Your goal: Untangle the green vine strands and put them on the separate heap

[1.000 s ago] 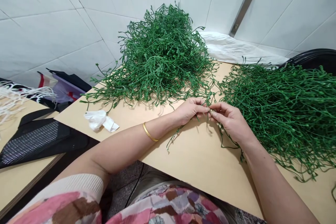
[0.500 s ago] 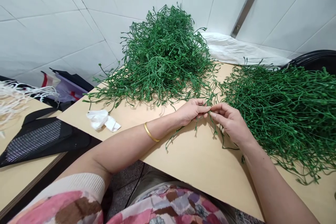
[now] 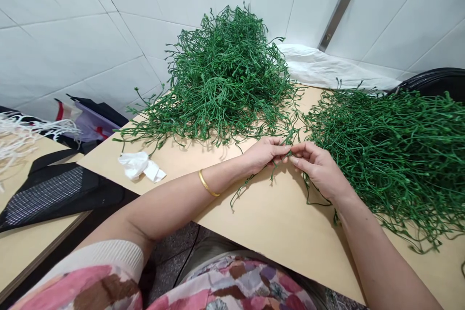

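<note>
Stem (image 3: 274, 169): is sitting between the fingertips of both hands, dangling below them over the desk (image 3: 261, 223)
Left hand (image 3: 264, 154): thumb and fingers are pinching the stem
Right hand (image 3: 319, 167): thumb and forefinger are pinching it just beside the left fingertips
Back heap (image 3: 228, 72): is rising beyond the fingers, toward the desk's far edge
Right heap (image 3: 399, 150): is lying beside the right hand
</note>
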A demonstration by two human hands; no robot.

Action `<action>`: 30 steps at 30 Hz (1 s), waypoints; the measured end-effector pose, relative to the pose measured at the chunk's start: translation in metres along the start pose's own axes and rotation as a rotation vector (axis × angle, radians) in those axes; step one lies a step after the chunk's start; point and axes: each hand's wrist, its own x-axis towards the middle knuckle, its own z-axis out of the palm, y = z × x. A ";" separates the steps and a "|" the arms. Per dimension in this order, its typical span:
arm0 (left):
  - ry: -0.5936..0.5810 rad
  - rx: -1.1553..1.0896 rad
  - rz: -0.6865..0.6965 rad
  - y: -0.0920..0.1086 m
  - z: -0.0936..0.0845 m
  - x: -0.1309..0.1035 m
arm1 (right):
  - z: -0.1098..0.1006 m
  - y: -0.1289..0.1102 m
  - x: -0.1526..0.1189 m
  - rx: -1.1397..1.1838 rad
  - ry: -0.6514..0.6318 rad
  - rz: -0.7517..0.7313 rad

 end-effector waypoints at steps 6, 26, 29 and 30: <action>-0.014 -0.029 0.004 0.001 0.001 0.000 | -0.002 -0.001 0.002 0.138 0.073 0.113; -0.015 -0.046 -0.018 0.000 0.000 0.000 | 0.000 0.001 -0.001 -0.061 -0.008 -0.060; -0.020 -0.092 -0.077 0.001 -0.001 0.000 | 0.004 0.003 -0.003 -0.378 0.063 -0.234; -0.017 -0.105 -0.085 0.001 -0.001 0.000 | 0.006 0.005 -0.003 -0.509 0.095 -0.304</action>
